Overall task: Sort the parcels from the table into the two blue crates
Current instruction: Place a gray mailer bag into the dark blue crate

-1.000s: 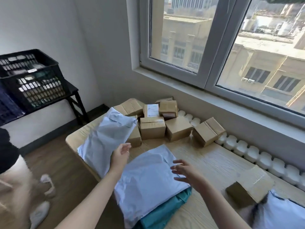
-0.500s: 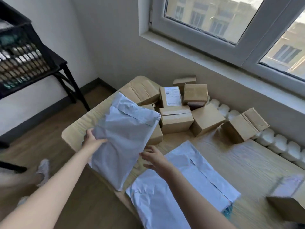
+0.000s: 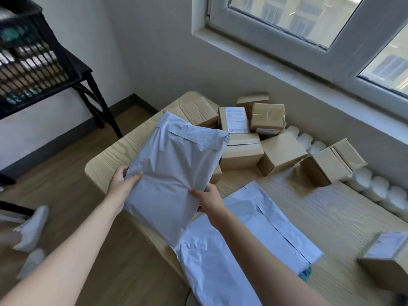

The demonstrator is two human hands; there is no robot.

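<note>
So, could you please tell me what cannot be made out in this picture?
Head view:
dark crate: blurred, cut by left edge; contents unclear.
labelled box: print too small.
teal parcel: mostly hidden under white mailer.
grey mailer: underside turned away.
right-edge box: blurred, cut off.

Corner room, plain white walls [image 3: 167, 51]. Large white-framed window [image 3: 364, 47] far right, with a sill [image 3: 309, 71] beneath. Daylight comes through it, and building fronts show beyond the glass. Brown wood-plank floor [image 3: 66, 180], dark skirting board [image 3: 50, 146] along the left wall. Black stand [image 3: 81, 70] on slanted legs against that wall. Pale wood-grain worktop [image 3: 331, 217] with a rounded corner stands under the window, a sunlit patch on its far part.
</note>
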